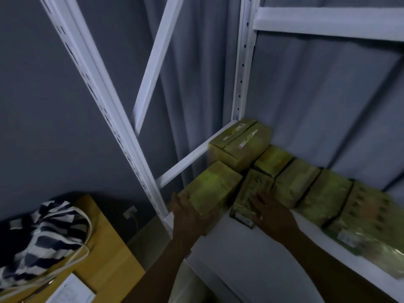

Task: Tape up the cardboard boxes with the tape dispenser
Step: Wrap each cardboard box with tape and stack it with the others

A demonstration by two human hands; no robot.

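Both hands are at the white shelf board (251, 259), where the cardboard boxes sit packed together. The left hand (190, 215) grips the cardboard box (214, 189) at the shelf's front left corner, thumb up its left side and fingers wrapped around its near end. The right hand (273, 215) lies open, fingers stretched flat on the narrow box (251, 193) just beside it. At the shelf's back left corner stands a larger box (238, 143), and a row of boxes (295, 184) runs along the shelf to the right, touching side to side. Behind the shelf hangs a grey curtain (306, 95). Below and left of the shelf, a striped bag (48, 237) rests on a wooden table (109, 259). The view is blurred.
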